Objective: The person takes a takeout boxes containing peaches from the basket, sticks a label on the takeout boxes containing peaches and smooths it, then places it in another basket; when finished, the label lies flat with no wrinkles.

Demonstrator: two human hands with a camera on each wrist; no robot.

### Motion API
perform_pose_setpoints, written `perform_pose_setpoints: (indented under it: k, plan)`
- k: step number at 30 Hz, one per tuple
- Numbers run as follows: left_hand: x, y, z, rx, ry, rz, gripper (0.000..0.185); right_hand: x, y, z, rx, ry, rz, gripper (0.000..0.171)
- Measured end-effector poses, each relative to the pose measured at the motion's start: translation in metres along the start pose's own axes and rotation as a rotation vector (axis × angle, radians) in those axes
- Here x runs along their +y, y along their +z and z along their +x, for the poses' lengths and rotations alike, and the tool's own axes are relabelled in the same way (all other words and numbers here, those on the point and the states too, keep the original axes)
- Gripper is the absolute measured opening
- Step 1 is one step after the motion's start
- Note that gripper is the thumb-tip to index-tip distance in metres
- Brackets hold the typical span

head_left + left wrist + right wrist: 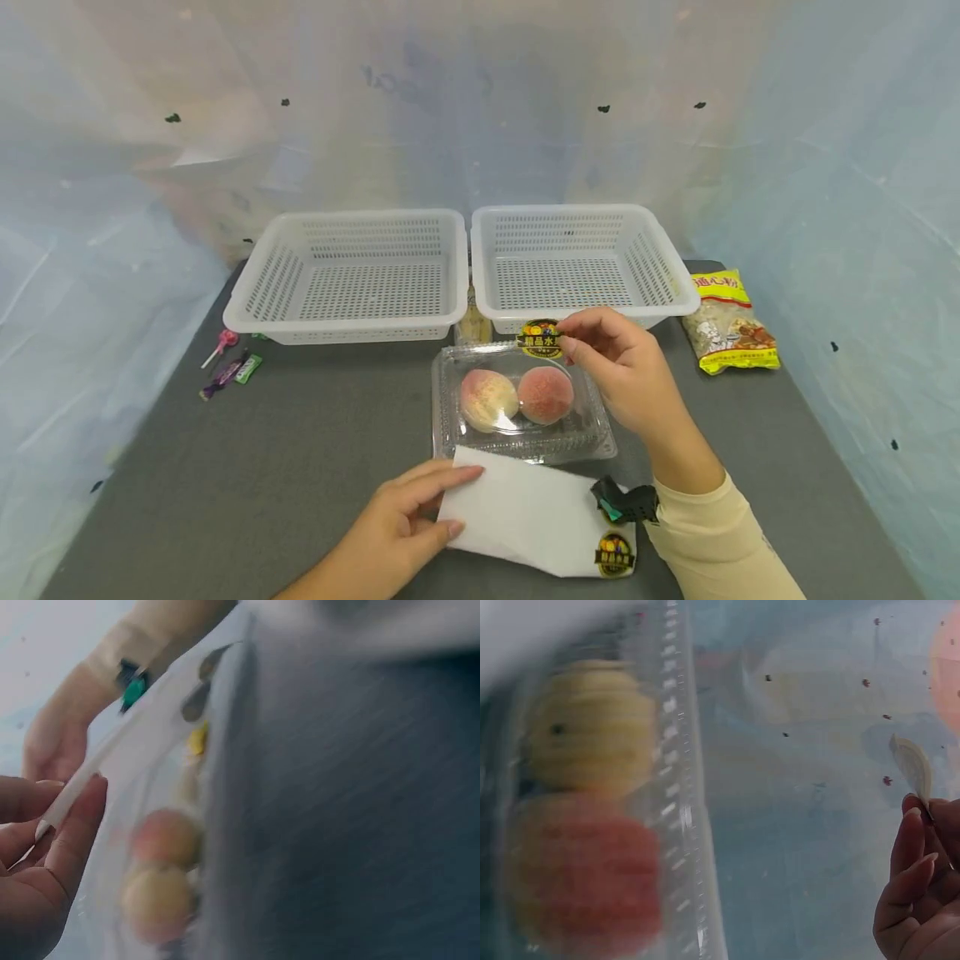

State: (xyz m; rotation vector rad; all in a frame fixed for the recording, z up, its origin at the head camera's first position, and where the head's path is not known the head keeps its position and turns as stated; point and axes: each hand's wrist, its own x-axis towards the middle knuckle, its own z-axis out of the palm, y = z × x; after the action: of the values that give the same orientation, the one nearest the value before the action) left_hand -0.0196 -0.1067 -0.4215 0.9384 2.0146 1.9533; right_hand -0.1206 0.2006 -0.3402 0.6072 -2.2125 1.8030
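A clear plastic clamshell (444,400) lies on the grey table with two peaches (488,400) (545,395) inside. At its far edge my right hand (572,340) pinches a round black-and-yellow sticker (538,338) between thumb and fingertips. In the right wrist view the sticker (913,766) shows edge-on above the fingers (911,840), and the peaches (592,727) are blurred at the left. My left hand (465,500) grips the left edge of a white sheet (532,512), which lies in front of the clamshell. A second sticker (615,554) sits on the sheet's right end.
Two empty white mesh baskets (352,275) (577,258) stand side by side at the back. A yellow snack bag (727,321) lies at the right. A pink lollipop (221,342) and wrapped sweets (232,371) lie at the left. Plastic sheeting walls in the table.
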Motion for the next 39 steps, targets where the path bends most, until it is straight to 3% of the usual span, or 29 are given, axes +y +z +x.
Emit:
perform_pose_setpoints:
  k: [4, 7, 12, 16, 20, 25, 30, 34, 39]
  plan:
    - [-0.016, 0.01, -0.021, -0.099, -0.061, 0.001, 0.057, 0.006, -0.005, -0.007, -0.018, 0.064, -0.077, 0.02]
    - [-0.029, 0.011, -0.033, -0.134, -0.12, 0.015, 0.057, 0.011, -0.008, -0.009, -0.037, 0.08, -0.095, 0.021]
    - [-0.04, 0.0, -0.046, -0.147, -0.105, 0.174, 0.048, 0.021, -0.009, -0.009, -0.074, 0.114, -0.097, 0.021]
    - [-0.028, -0.018, -0.044, -0.192, -0.11, 0.366, 0.034, 0.029, -0.008, -0.012, -0.105, 0.173, -0.074, 0.022]
    - [-0.002, -0.031, -0.025, -0.172, -0.09, 0.446, 0.027, 0.035, -0.004, -0.014, -0.123, 0.212, -0.064, 0.022]
    - [0.019, -0.037, 0.011, 0.011, 0.035, 0.495, 0.028, 0.044, 0.004, -0.015, -0.16, 0.244, -0.029, 0.021]
    - [0.012, -0.042, 0.053, 0.125, 0.146, 0.587, 0.035, 0.053, 0.012, -0.018, -0.187, 0.257, 0.018, 0.02]
    - [0.0, -0.041, 0.08, 0.137, 0.183, 0.625, 0.039, 0.056, 0.017, -0.021, -0.178, 0.241, 0.053, 0.019]
    - [-0.016, -0.034, 0.102, 0.151, 0.197, 0.611, 0.032, 0.057, 0.022, -0.023, -0.183, 0.213, 0.082, 0.02]
